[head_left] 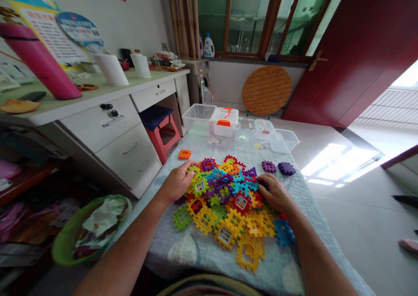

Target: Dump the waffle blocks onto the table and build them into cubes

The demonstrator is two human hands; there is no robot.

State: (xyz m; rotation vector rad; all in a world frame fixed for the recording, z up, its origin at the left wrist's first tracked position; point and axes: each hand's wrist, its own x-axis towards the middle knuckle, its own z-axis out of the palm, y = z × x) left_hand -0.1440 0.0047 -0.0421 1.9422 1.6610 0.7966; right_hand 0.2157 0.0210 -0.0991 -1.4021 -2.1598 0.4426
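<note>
A heap of colourful plastic interlocking tiles [225, 189] lies on the cloth-covered table, several with window-shaped openings. At the heap's left edge, my left hand [178, 182] is closed, with thumb and forefinger about a yellow-green tile [192, 170]. My right hand [274, 191] rests at the right side, its fingers bent down onto blue and red tiles; what lies under them is hidden. An orange tile [184, 154] sits apart, beyond my left hand. Two purple pieces, a tile [268, 167] and a darker stack [286, 168], lie beyond my right hand. Yellow tiles [248, 252] spread toward me.
Along the table's far end stand a clear open bin [199, 119], a lidded box with orange latches [225, 124] and smaller clear containers [284, 140]. A desk [98, 117] runs along the left, with a red stool [165, 134] beneath. A green basket [62, 243] stands lower left.
</note>
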